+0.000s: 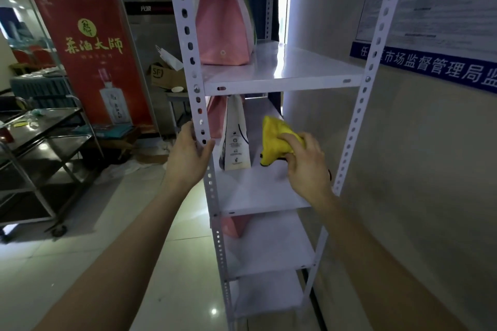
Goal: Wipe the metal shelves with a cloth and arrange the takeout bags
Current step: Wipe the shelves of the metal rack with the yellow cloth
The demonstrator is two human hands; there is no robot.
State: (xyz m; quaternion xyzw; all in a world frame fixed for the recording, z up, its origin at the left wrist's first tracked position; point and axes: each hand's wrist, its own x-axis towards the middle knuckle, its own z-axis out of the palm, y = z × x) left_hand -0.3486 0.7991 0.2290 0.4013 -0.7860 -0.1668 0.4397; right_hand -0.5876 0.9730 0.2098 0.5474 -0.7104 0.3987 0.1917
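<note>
R hand [306,166] fingers curled round yellow cloth [279,140], over mid shelf [258,191] beside white takeout bag [236,140]. L hand [188,156] grips front post [199,105]. Wiping seemingly midway; lower shelves, bag arranging prob. left.

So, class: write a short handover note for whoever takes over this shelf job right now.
Left grip holds the white perforated metal shelf post. Right grip holds the crumpled yellow cloth at the middle shelf, beside the white paper takeout bag. A tall pink bag stands on the shelf above. Which shelves are wiped: cannot tell. Remaining: finish wiping, arrange bags.
</note>
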